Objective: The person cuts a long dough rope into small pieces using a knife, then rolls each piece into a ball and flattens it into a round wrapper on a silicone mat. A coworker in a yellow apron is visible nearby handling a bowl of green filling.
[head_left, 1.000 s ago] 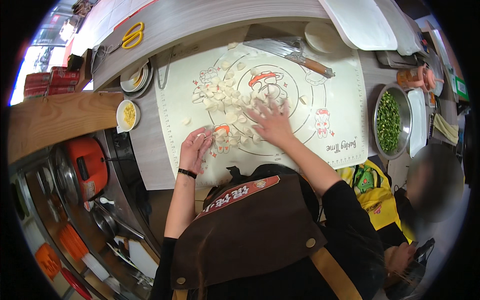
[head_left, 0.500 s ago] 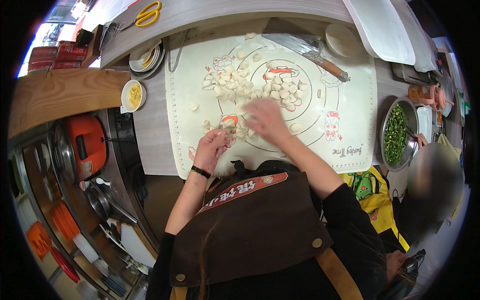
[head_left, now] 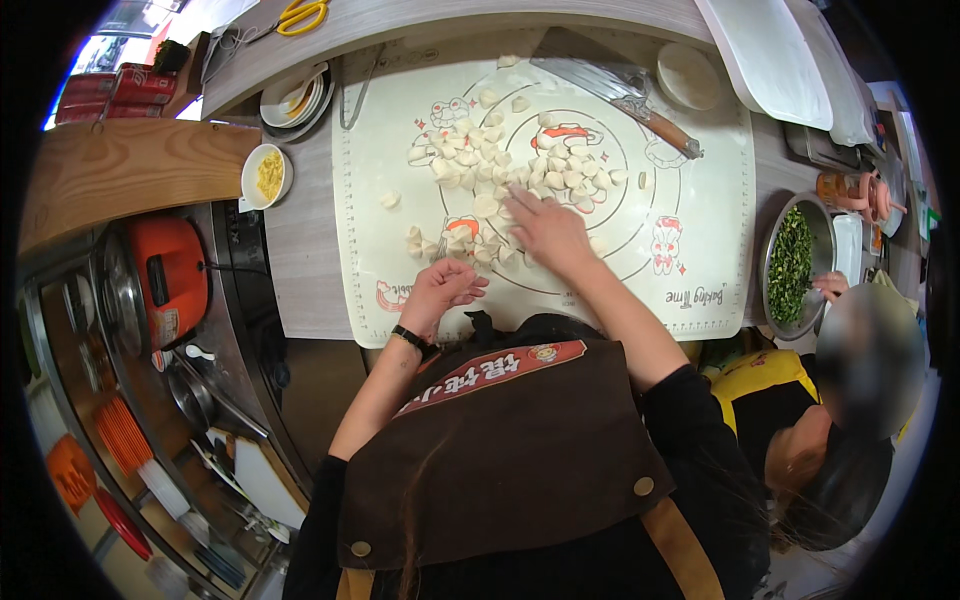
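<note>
A white baking mat [head_left: 690,170] with red cartoon prints covers the grey counter. Several small pale dough pieces [head_left: 500,160] lie scattered over its middle. My right hand [head_left: 545,228] rests flat on the mat, fingers spread, pressing among the pieces at the heap's near edge. My left hand [head_left: 440,290] sits loosely curled at the mat's near edge, beside a few dough pieces [head_left: 435,242]; a black band is on its wrist. Whether it holds a piece cannot be seen.
A cleaver with a wooden handle [head_left: 625,95] and a flat dough disc [head_left: 687,75] lie at the mat's far side. Left: a small bowl of yellow filling [head_left: 267,175], stacked plates [head_left: 295,95], yellow scissors [head_left: 300,15]. Right: a metal bowl of chopped greens [head_left: 793,265], another person [head_left: 850,400].
The view has shifted so the mat sits lower and closer. My right hand drew back from the heap's middle toward its near edge; my left hand slid nearer the mat's front edge.
</note>
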Tool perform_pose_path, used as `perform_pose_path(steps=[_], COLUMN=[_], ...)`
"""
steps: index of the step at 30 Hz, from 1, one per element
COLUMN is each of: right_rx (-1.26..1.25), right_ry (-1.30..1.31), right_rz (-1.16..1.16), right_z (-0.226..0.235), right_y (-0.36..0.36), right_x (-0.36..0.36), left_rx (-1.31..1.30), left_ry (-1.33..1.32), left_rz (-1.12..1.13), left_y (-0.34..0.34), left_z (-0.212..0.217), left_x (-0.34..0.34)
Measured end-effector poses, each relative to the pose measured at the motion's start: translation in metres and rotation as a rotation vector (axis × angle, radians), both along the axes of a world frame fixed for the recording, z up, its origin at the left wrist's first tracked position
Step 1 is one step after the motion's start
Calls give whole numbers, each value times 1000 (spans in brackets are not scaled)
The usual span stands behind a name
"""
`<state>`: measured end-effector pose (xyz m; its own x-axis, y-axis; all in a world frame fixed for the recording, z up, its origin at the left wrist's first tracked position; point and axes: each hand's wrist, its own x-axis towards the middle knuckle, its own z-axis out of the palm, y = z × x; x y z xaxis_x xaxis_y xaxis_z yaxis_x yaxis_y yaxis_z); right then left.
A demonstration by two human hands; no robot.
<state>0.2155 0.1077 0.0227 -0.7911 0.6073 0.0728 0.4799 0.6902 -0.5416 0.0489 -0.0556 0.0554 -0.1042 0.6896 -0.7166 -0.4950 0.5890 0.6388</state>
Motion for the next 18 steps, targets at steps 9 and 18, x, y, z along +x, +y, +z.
perform_pose_path(steps=[9,18], right_rx=[202,250], right_ry=[34,-109], right_rz=[-197,-32], right_z=[-8,-23], right_y=[39,25], right_x=[33,19], left_rx=[-42,-10], left_ry=[12,-16], left_rz=[81,15], left_y=[-14,-5], left_z=[-4,3], left_x=[-7,-1])
